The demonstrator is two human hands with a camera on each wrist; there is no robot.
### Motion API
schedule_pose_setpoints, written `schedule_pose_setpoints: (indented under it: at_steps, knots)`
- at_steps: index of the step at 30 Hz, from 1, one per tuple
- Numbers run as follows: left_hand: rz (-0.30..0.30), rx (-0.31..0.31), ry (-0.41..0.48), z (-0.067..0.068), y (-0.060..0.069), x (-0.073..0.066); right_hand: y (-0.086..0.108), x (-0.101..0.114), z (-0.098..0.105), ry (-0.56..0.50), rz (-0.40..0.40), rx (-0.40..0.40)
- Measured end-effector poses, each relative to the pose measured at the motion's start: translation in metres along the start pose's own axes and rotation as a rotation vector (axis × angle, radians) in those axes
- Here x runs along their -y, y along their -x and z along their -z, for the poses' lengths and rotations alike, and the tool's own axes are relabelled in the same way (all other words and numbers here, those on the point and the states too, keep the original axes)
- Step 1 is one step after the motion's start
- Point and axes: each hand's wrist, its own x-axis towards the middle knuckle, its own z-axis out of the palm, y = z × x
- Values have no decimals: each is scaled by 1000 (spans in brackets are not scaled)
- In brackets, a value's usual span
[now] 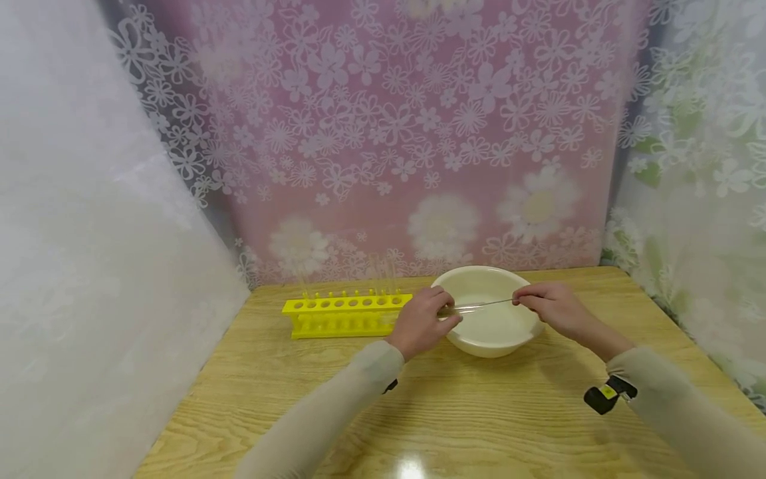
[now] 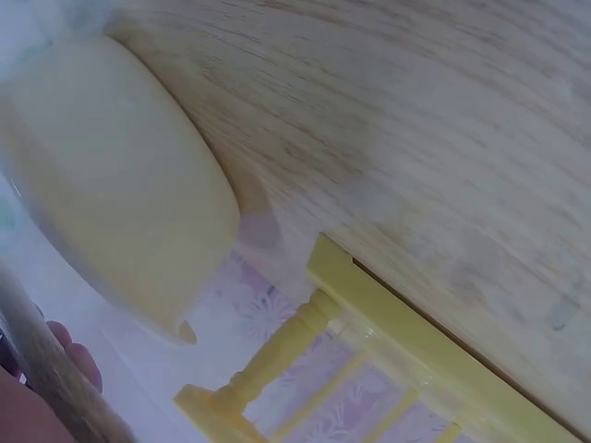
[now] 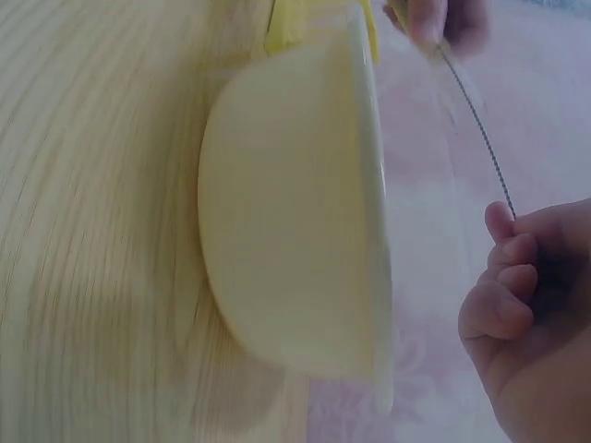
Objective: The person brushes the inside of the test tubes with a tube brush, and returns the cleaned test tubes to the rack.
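My left hand point(image 1: 421, 320) grips a clear glass test tube point(image 1: 469, 309), tilted nearly flat over the basin. My right hand point(image 1: 553, 307) pinches the twisted wire handle of a test tube brush point(image 3: 482, 134), which runs into the tube's mouth. Brownish bristles show inside the tube point(image 2: 51, 369) in the left wrist view; the tube's closed end is hidden by the left hand. Beneath both hands stands a cream plastic basin point(image 1: 491, 342); whether it holds water I cannot tell.
Left of the basin, a yellow test tube rack point(image 1: 341, 327) holds several upright clear tubes at both its ends. Everything stands on a wood-grain table point(image 1: 467, 412). Flowered curtains point(image 1: 389, 133) close off the back and sides.
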Motion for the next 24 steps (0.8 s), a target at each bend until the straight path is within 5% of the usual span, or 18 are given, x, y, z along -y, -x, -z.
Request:
schedule_pose_setpoints:
  at_steps: [15, 24]
  knots:
    - [11, -19, -23, -4, 1, -5, -8, 15, -26, 56, 126, 35]
    - [-48, 1, -4, 4, 1, -5, -1, 7, -22, 279, 344, -164]
